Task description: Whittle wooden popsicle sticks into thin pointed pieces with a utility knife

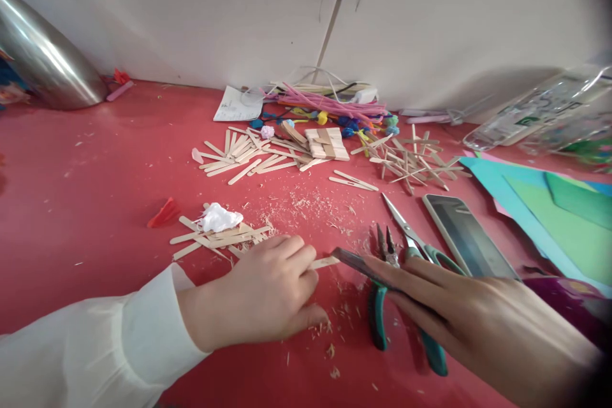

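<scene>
The left grip [268, 290] is closed, thumb side toward the right grip, pinching a short pale flat wooden stick [325, 262] whose free end pokes out to the right of the fingers. That stick lies between the two grips, its long axis running sideways with a slight upward tilt toward the right grip; the left grip is nearer, in direct contact with it. The right grip [459, 315] has its fingers pressed along a dark narrow metal tool [356, 261], which points left toward the left grip; its tip appears to touch the stick's free end. How the right thumb closes on the tool cannot be told.

Pliers with teal-and-black handles [377, 315] lie just left of and partly under the right grip, and silver scissors with grey-green handles [406, 229] lie just beyond it, beside a dark-screened smartphone [466, 233]. Just beyond the left grip is a small heap of pale wooden sticks [191, 238] topped by a crumpled white scrap [218, 217]. Thin pale wood shavings [310, 204] are scattered over the red desk [95, 204], beyond and between both grips
</scene>
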Tool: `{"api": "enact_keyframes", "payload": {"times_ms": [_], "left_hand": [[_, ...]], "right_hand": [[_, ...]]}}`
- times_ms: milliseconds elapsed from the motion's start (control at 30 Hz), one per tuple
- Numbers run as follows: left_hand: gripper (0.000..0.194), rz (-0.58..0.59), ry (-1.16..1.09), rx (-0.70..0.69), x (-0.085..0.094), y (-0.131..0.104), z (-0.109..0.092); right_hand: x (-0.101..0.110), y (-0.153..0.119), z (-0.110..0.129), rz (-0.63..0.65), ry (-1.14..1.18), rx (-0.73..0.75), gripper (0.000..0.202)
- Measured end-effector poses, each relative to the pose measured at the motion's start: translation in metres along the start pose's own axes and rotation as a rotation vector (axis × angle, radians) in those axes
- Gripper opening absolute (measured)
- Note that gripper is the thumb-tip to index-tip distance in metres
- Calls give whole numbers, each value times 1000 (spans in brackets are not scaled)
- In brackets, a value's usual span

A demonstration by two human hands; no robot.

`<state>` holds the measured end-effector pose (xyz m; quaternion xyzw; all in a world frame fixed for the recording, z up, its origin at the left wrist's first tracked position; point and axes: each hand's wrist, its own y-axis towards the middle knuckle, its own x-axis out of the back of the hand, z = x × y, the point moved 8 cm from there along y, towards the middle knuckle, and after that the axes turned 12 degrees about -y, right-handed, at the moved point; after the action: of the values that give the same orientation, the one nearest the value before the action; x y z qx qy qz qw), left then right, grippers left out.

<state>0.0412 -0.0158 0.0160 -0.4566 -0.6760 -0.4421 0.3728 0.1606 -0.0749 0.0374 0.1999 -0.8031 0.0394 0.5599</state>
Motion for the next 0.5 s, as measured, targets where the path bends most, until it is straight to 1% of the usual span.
{"api": "enact_keyframes", "payload": {"times_ms": [100, 200, 267, 333, 400, 467, 500], "left_hand": [[49, -17, 13, 82, 0, 1, 10], [55, -19, -21, 115, -3, 2, 14], [56, -13, -51, 125, -3, 1, 13], [58, 9, -88, 101, -3, -1, 9], [62, 80, -124, 40, -4, -3, 3], [64, 199, -156, -11, -7, -6, -1], [66, 253, -166, -11, -8, -8, -1]], "right_hand": [[-2, -16, 7, 58, 34, 31, 52], [-4, -24, 17, 124, 84, 64, 56], [-6, -27, 18, 165, 99, 41, 57], [-6, -28, 12, 168, 95, -35, 53], [-7, -30, 5, 157, 86, -116, 48], [-8, -31, 1, 157, 90, -157, 45], [-8, -31, 1, 159, 99, -164, 44]]}}
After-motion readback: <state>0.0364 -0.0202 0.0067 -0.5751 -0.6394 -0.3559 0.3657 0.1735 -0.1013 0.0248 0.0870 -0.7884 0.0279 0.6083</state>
